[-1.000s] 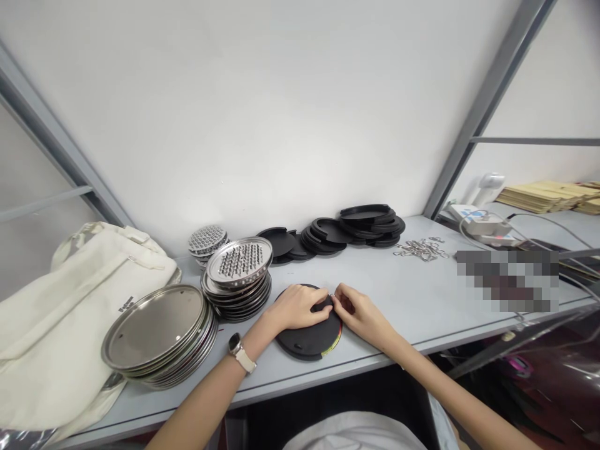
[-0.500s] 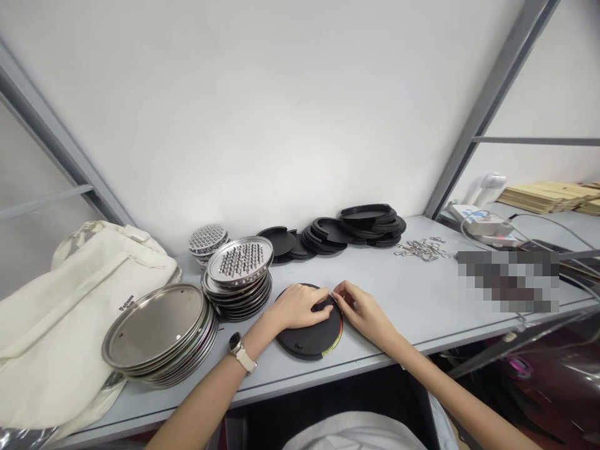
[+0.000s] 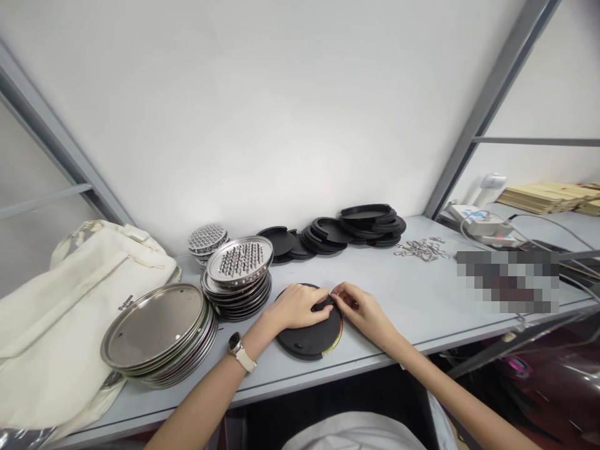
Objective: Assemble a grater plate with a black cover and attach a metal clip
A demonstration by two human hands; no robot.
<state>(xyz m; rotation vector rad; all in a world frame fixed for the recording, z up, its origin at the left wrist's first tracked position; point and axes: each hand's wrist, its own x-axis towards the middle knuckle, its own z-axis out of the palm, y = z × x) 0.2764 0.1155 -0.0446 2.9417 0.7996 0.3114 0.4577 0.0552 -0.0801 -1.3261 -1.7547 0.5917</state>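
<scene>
A flat black round disc (image 3: pixel 307 340) lies on the table in front of me, with a dark knob near its lower edge and a yellow-red strip along its right rim. Across its upper part rests my left hand (image 3: pixel 300 306), gripping it with thumb and fingers near the top right edge. My right hand (image 3: pixel 356 309) is closed in a pinch at that same edge, its fingertips almost touching the left ones. Whatever sits between them is tiny and mostly hidden. Left of the disc stands a stack of round metal graters (image 3: pixel 241 259) on dark-edged plates.
Round metal plates (image 3: pixel 154 325) are stacked at left, beside a cream cloth bag (image 3: pixel 89 294). Perforated metal discs (image 3: pixel 207 239) and black round trays (image 3: pixel 370 215) line the wall. Small metal clips (image 3: pixel 424 249) lie at right, near a power strip (image 3: pixel 482 219) with cables.
Both hands stay at the disc's upper right edge. The right fingers have shifted only slightly; the disc has not moved.
</scene>
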